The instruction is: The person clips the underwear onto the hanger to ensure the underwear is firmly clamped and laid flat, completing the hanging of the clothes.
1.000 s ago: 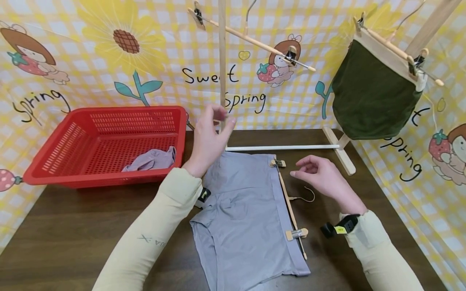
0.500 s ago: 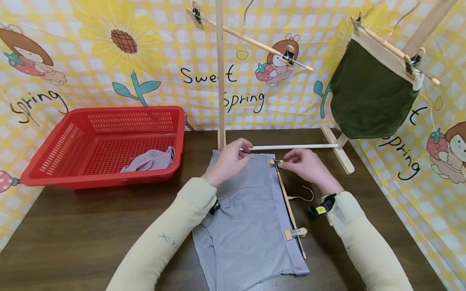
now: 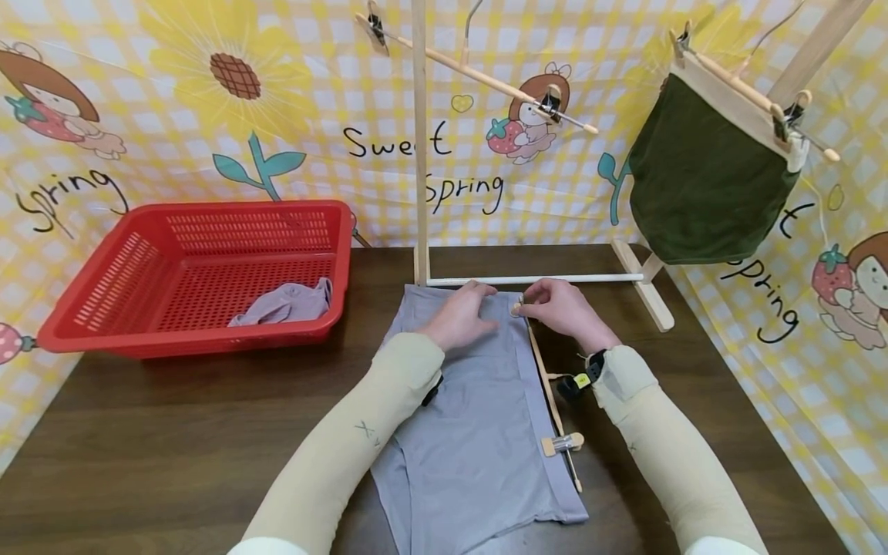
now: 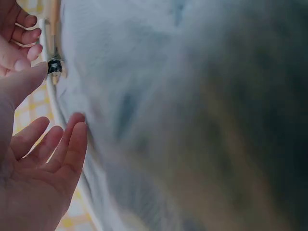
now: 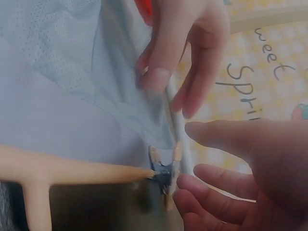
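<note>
Grey underpants [image 3: 479, 432] lie spread on the table with the waistband to the right. Along the waistband lies a wooden clip hanger [image 3: 543, 370]; its near clip [image 3: 562, 445] sits over the band. My right hand [image 3: 562, 312] is at the far clip [image 5: 163, 173], fingertips right at its side, with thumb and fingers apart in the right wrist view. Over the far part of the underpants is my left hand [image 3: 461, 316], fingers loosely bent and holding nothing. In the left wrist view, the left thumb [image 4: 29, 82] overlaps the far clip's edge.
A red basket [image 3: 194, 339] holding a mauve cloth [image 3: 287, 303] stands at the left. Behind the underpants is a rack with a white bar [image 3: 541, 279] and a wooden post [image 3: 420, 154]. A bare clip hanger [image 3: 479, 75] and dark green underpants [image 3: 711, 169] hang above.
My left hand has come down from above the table onto the far part of the underpants. My right hand has moved left to the far clip. The underpants and hanger stay put.
</note>
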